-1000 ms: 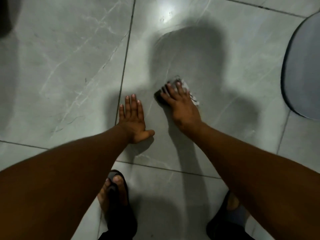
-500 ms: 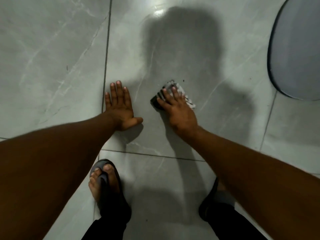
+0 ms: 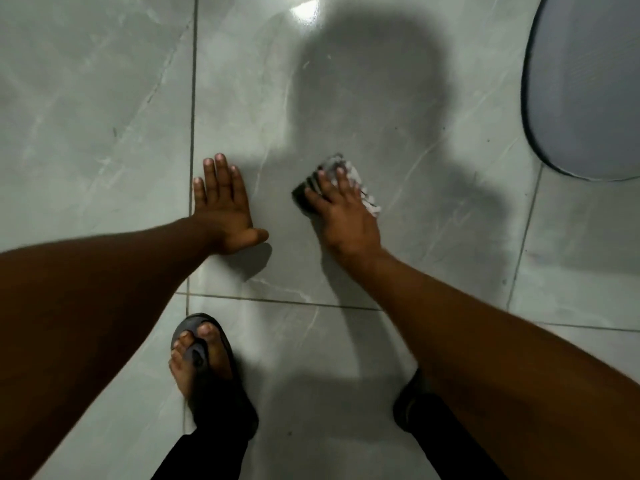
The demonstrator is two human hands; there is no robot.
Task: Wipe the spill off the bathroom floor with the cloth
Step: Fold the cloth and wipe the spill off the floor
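Observation:
A small dark-and-white patterned cloth [image 3: 367, 197] lies flat on the grey marbled floor tile [image 3: 346, 98]. My right hand [image 3: 341, 211] presses down on it, fingers spread over the cloth, with its edges showing beyond the fingertips and on the right. My left hand [image 3: 223, 207] rests palm down on the same tile, to the left of the cloth, fingers apart and holding nothing. The tile around the cloth is glossy and partly covered by my shadow; I cannot make out a distinct spill.
A rounded grey fixture or mat [image 3: 588, 84] sits at the upper right. My left foot in a dark sandal [image 3: 204, 368] stands below the hands, my right foot [image 3: 412, 403] partly hidden under my right arm. Grout lines [image 3: 192, 98] cross the floor.
The view has shifted, so both hands sit lower and further left in the picture. My right hand stays pressed on the cloth, which has slid slightly; my left hand remains planted flat.

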